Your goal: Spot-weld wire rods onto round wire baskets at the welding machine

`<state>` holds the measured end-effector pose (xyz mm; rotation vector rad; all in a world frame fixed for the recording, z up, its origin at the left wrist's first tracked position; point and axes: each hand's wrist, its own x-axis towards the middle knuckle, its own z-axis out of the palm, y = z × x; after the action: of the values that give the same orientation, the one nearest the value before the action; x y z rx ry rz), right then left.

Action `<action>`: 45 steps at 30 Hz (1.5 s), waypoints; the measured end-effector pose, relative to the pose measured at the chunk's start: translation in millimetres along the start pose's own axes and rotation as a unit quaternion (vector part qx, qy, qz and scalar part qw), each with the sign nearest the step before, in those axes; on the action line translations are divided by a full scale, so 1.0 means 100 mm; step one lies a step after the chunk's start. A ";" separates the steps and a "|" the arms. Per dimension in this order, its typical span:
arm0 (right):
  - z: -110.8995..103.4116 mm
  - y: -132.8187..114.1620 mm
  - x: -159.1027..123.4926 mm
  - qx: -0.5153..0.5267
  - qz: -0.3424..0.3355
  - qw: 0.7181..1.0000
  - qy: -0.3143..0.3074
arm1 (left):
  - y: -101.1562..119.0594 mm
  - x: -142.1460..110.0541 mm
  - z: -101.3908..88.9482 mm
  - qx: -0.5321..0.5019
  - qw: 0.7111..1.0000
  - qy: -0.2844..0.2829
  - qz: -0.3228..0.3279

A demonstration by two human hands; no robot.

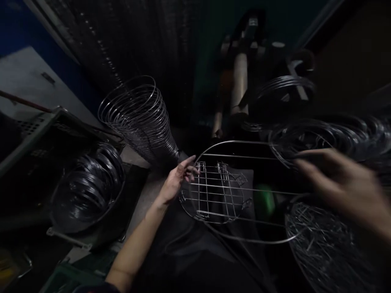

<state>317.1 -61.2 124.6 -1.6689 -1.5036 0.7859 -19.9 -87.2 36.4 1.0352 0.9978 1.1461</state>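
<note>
My left hand [179,179] has its fingers closed on the left rim of a large round wire rack [259,242], a ring with several parallel bars. Beneath it, over my dark-clothed lap, lies a smaller round wire grid [224,171] with small wire loops around its edge. My right hand [339,183] is blurred at the right, beside the wire rings [332,134] and above a container of short wire pieces [324,236]. Whether its fingers touch or hold anything is unclear.
A tall stack of wire rings [137,114] leans beyond my left hand. At the left, a grey crate [45,126] stands near bundled wire rings [88,187]. Dark machinery with a pale cylindrical bar [240,81] rises ahead. A green glow [265,199] shows between the racks and the wire pieces.
</note>
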 end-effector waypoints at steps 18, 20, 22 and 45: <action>0.99 0.77 -0.02 -0.257 -0.127 0.956 -0.060 | -0.33 0.06 -0.08 0.591 0.803 0.072 -0.027; 0.97 0.80 -0.13 -0.245 -0.120 0.960 -0.066 | -0.38 0.03 -0.08 0.585 0.807 0.077 -0.020; 0.96 0.84 -0.24 -0.205 -0.104 0.970 -0.075 | -0.45 -0.02 -0.05 0.558 0.823 0.105 -0.013; 1.05 1.02 -0.24 -0.003 -0.054 0.998 0.015 | -0.65 0.27 -0.01 0.191 0.947 0.241 -0.095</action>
<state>281.5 -75.5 -18.5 -1.5824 -1.5623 0.6951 -3.5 -67.7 -28.7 0.9465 1.7247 1.0900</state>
